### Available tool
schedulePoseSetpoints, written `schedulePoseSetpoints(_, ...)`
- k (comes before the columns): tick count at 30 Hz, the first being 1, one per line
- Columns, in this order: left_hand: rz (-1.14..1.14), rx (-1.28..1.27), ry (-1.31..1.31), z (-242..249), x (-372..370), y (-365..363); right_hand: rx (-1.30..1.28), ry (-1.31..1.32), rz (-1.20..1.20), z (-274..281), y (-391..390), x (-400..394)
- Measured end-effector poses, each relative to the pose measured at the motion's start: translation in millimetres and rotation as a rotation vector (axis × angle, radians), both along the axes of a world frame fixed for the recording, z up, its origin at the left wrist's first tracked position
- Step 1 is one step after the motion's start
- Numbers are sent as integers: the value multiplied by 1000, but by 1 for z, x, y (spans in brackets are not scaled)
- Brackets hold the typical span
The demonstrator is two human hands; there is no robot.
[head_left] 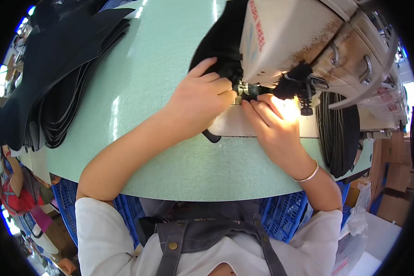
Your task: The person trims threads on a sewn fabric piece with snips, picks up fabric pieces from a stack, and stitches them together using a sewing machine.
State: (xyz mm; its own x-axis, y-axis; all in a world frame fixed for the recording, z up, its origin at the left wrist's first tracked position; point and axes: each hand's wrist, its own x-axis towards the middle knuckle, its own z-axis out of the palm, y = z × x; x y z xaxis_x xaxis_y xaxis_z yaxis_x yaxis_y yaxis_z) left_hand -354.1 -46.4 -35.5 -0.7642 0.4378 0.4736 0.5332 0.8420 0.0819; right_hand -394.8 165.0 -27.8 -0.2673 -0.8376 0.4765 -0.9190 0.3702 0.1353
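Observation:
A black fabric piece (216,42) lies under the presser foot (242,89) of a sewing machine (280,41). My left hand (202,99) is on its left side, fingers curled and closed on the fabric close to the needle. From the right, my right hand (277,123) reaches in under the machine head, its fingers bent together at the fabric's near edge beside the foot. The machine's lamp shines on the back of this hand. Part of the fabric is hidden by both hands and the machine head.
A stack of black fabric pieces (62,69) lies on the left of the green table (170,170). Another black bundle (338,133) sits right of the machine. Blue plastic crates (283,216) stand below the table edge. A person in red (16,198) is at far left.

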Motion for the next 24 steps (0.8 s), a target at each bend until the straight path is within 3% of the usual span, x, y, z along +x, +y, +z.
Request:
schedulePoseSetpoints(3,-20,32,-6,1,-1,-7,67,-42,-38,3,5,1)
schedulePoseSetpoints(6,68,-90,233,6,-8,-17,68,-52,-52,-1,9,-5)
schedulePoseSetpoints(8,43,-181,161,18,-2,-24,25,-28,-58,-7,16,-9)
schedulePoseSetpoints(11,-49,-310,53,32,16,-14,204,-50,-173,-1,25,-15)
schedulePoseSetpoints(15,-76,-360,-9,32,28,8,29,32,-46,-6,25,-23)
schedulePoseSetpoints(17,-73,-342,-89,31,28,10,246,-20,-162,-4,28,-15)
schedulePoseSetpoints(24,-50,-340,63,17,29,17,178,-74,-134,-7,23,-14)
